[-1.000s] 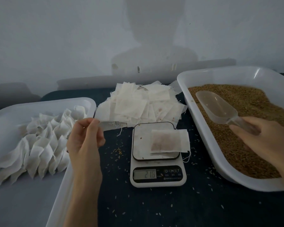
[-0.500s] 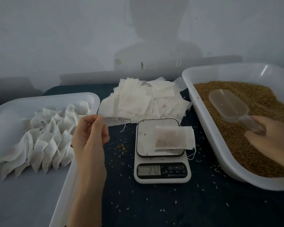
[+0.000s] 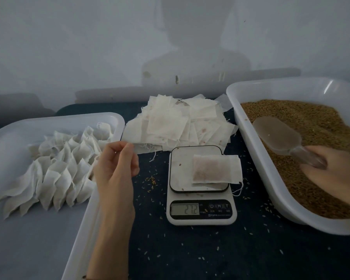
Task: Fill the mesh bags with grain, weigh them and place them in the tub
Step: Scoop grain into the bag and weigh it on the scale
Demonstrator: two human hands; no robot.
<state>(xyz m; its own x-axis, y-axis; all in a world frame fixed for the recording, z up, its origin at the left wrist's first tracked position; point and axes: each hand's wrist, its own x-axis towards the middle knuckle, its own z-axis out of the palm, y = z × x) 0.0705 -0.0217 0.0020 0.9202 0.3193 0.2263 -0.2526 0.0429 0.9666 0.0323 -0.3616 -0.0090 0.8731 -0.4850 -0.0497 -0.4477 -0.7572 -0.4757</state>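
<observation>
Scale [image 3: 201, 186] sits at the centre of the dark table [image 3: 190, 255] and serves as reference for everything below. On its platform lies one filled mesh bag [image 3: 216, 171], flat, its right edge overhanging the platform and its drawstring trailing off that side. The display reads 27.2.

Left of the scale, your left hand [image 3: 115, 168] is raised, fingers curled, thumb and fingertips pinching the near corner of an empty mesh bag [image 3: 143, 148] at the front of the loose pile of empty bags [image 3: 180, 122] that lies just behind the scale.

Further left of the scale stands the white tub [image 3: 28, 239]. Finished bags [image 3: 57, 168] are packed in overlapping rows across its far half; its near half shows bare floor.

Right of the scale stands the grain tray [image 3: 257, 158], holding brown grain [image 3: 315, 126]. Your right hand [image 3: 335, 170] is inside it, fingers wrapped round the handle of the clear plastic scoop [image 3: 277, 134]; the scoop's bowl points away from you and rests on the grain surface. Whether the bowl holds any grain cannot be told.

Stray grains [image 3: 152, 179] lie scattered on the table around the scale, thickest just to its left.
</observation>
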